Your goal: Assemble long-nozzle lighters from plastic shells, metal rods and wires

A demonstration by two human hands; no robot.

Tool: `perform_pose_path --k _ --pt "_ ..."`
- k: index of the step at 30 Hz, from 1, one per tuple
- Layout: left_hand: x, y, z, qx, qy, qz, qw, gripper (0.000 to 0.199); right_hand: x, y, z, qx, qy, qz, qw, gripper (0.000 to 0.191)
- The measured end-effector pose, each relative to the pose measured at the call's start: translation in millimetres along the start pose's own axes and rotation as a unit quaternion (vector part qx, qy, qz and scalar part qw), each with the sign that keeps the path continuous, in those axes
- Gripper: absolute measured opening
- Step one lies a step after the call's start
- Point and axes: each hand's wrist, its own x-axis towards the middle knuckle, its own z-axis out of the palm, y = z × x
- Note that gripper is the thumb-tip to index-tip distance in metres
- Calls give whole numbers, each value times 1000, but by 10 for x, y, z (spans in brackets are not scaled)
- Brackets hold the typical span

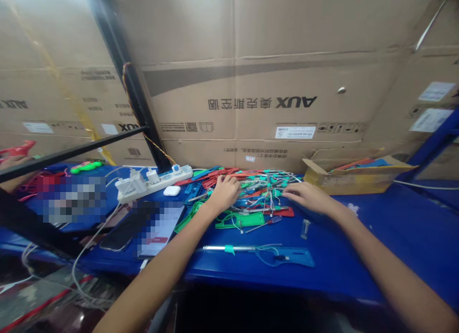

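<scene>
My left hand [225, 195] rests on the left part of a pile of red, green and blue plastic pieces with white wires and metal rods [267, 187]. Its fingers curl down into the pile, and what they touch is hidden. At the pile's right edge is my right hand [304, 195], its fingers bent together near the wires; whether they pinch anything is too small to tell. Nearer to me lie a green plastic piece [253, 220], a small screwdriver [274, 220], and a blue plastic piece [299, 256] with a metal rod [229, 248] beside it.
An open cardboard box [351, 182] holds red and blue pieces at the back right. A clear small container [305, 229] lies on the blue table [344, 256]. At left are a white power strip [154, 184], an earphone case [172, 191], phones and a black frame. Another person's hand shows far left.
</scene>
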Motion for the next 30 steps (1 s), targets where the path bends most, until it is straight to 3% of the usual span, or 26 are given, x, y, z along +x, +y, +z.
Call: perform_pose_path --k 12,16,19,21,24,26,30 --pt "13 11 31 -56 17 13 998 7 -14 -96 -65 -3 9 0 1000 31" --pt "20 10 -162 -75 54 13 996 6 -66 -229 -222 2 22 3 1000 29" --pt "-76 87 -401 -103 91 15 990 11 -310 -550 -234 59 64 -10 996 30" --pt "-243 222 -550 -126 113 14 985 16 -587 -799 -80 108 97 -21 989 28" --pt "-615 522 -682 -196 160 47 966 15 -1031 -1038 331 97 155 -30 983 23" --pt "-865 719 -688 -257 154 102 949 14 -1243 -1067 585 69 197 -6 978 25" --pt "-1144 959 -545 -304 136 106 937 11 -1374 -964 769 76 160 5 984 21"
